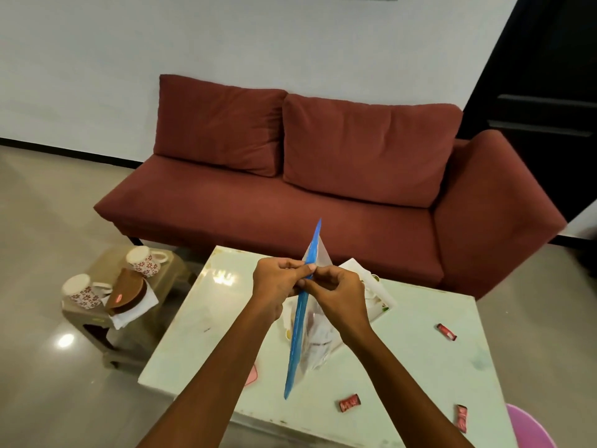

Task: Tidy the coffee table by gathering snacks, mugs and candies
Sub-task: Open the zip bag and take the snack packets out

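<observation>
A clear zip bag with a blue seal strip (298,337) stands upright over the pale coffee table (420,360), with some snack packets dimly visible inside. My left hand (276,284) and my right hand (336,294) both pinch the blue strip near its upper part, fingertips touching. Three red wrapped candies lie loose on the table: one at the right (446,331), one near the front (349,402), one at the front right edge (462,418). A white packet (376,294) lies behind the bag.
A low brown stool (97,321) to the left of the table carries two white flowered mugs (143,261) (80,291), turned upside down, and a brown round lid on white paper (127,291). A red sofa (323,195) stands behind the table. A pink object (526,428) shows at bottom right.
</observation>
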